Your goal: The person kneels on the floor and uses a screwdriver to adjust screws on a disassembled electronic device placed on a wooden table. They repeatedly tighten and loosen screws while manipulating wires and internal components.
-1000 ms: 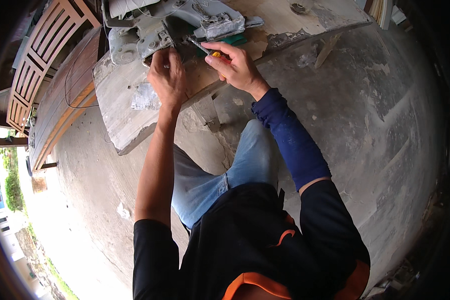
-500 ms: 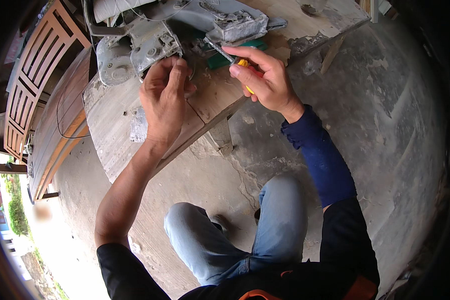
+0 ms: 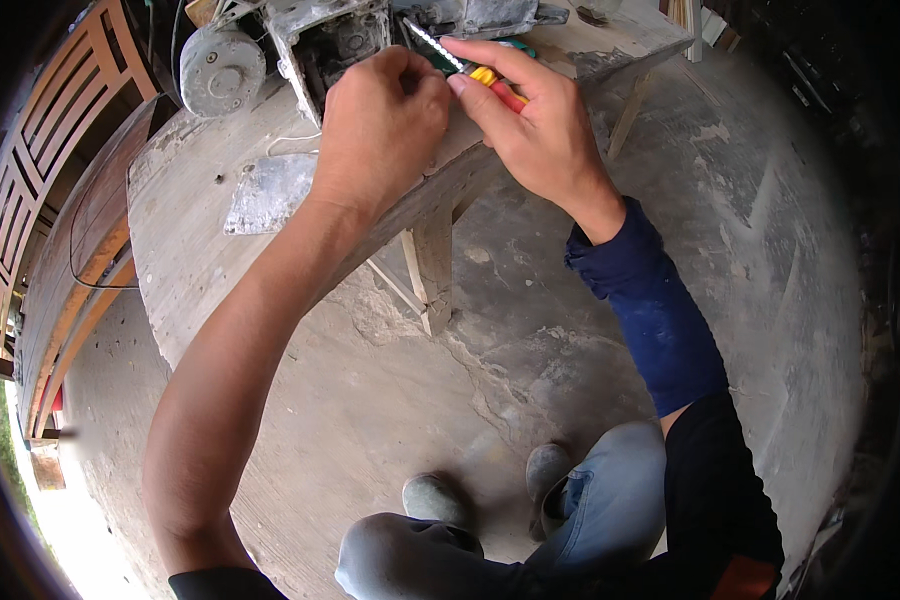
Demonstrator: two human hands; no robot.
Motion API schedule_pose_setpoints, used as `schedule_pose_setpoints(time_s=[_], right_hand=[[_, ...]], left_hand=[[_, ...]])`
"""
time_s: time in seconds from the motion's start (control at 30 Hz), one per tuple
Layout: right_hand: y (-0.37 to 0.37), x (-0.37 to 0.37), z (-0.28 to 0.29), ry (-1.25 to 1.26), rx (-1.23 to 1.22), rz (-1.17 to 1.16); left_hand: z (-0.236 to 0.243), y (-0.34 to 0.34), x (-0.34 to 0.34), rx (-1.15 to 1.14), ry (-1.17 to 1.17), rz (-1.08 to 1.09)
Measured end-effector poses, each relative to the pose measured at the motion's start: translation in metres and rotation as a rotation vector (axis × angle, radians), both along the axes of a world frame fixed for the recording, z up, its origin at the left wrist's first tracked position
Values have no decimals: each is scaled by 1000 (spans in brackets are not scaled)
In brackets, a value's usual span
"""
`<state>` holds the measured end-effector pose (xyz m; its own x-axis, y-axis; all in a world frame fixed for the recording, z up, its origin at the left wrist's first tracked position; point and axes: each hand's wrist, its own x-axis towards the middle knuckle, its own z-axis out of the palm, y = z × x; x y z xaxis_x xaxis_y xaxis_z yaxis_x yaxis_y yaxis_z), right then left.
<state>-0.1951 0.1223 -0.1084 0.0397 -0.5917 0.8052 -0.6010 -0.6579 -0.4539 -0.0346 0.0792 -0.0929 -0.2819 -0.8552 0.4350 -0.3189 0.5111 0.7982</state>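
My right hand (image 3: 535,125) grips a screwdriver (image 3: 486,76) by its red and yellow handle, its metal shaft pointing up and left toward the machine. Beside it my left hand (image 3: 380,130) is closed, fingertips curled together near the screwdriver's handle; whatever they hold is hidden behind the hand. Just beyond my left hand stands a dusty grey machine (image 3: 282,45) with a boxy frame open on the near side and a round motor-like housing (image 3: 222,72) at its left. A flat, scuffed grey plate (image 3: 268,195) lies on the wooden bench (image 3: 185,200) left of my left wrist.
A grey metal block (image 3: 495,14) and a green item (image 3: 516,46) lie at the bench's far side. A slatted wooden bench (image 3: 55,150) stands at the left. The worktable's wooden leg (image 3: 430,270) rises from the concrete floor (image 3: 370,400).
My left hand has moved away from the machine's edge, rightward toward my right hand, and turned its back to me. The view has shifted; the screwdriver stays in my right hand.
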Motion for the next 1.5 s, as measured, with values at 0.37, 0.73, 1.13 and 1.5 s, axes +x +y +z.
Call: schedule_pose_setpoints(time_s=[0.37, 0.73, 1.13, 1.5], right_hand=[[30, 18, 47, 607, -181, -341], [21, 44, 54, 902, -235, -639], [20, 59, 116, 756, 352, -305], [45, -10, 72, 576, 313, -49]], left_hand=[[2, 38, 20, -402, 32, 489], [-16, 6, 23, -142, -53, 450], [-17, 26, 26, -267, 97, 533], [-18, 15, 16, -470, 238, 618]])
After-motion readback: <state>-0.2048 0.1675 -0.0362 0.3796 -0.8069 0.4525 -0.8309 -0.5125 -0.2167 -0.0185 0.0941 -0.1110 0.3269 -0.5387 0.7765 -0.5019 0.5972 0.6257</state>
